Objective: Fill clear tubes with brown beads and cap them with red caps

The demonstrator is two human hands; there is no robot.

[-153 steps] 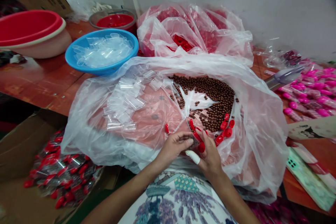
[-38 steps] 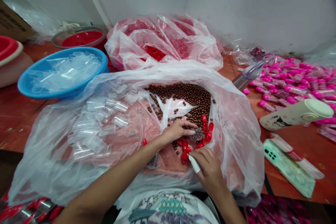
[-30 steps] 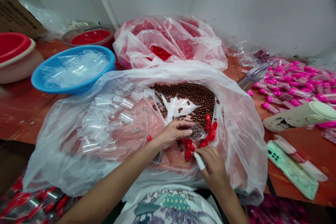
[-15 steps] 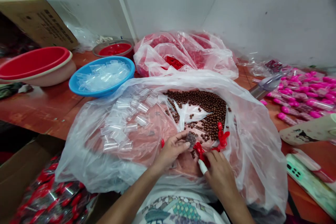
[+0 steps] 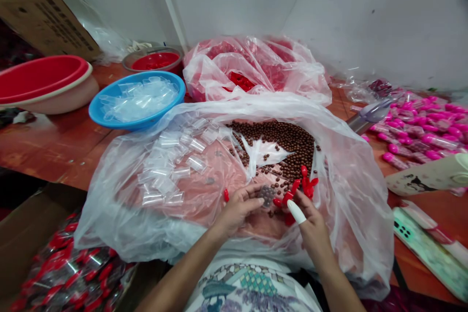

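Observation:
My left hand (image 5: 236, 210) pinches a small clear container filled with brown balls (image 5: 268, 196) between thumb and fingertips. Just to its right, my right hand (image 5: 310, 222), with a white cover on the thumb, grips a red plastic piece (image 5: 288, 198). The two pieces are close together; whether they touch I cannot tell. More red pieces (image 5: 309, 186) lie beyond the right fingers, and a single red piece (image 5: 226, 195) rests left of my left hand. Behind the hands, loose brown balls (image 5: 298, 148) spread over the clear plastic sheet (image 5: 351, 195). Clear empty containers (image 5: 164, 165) are heaped on its left.
A blue basin (image 5: 98, 119) of clear parts stands at the back left, beside stacked basins (image 5: 40, 80). A bag of red parts (image 5: 256, 66) sits behind. Pink-capped tubes (image 5: 431, 129), a bottle (image 5: 426, 175) and a phone (image 5: 431, 253) lie right. Red-capped pieces (image 5: 73, 273) fill a box below left.
My right hand has risen from the sheet and turned, its thumb now on top, bringing a red piece towards the container. My left hand keeps its hold. The view has shifted slightly.

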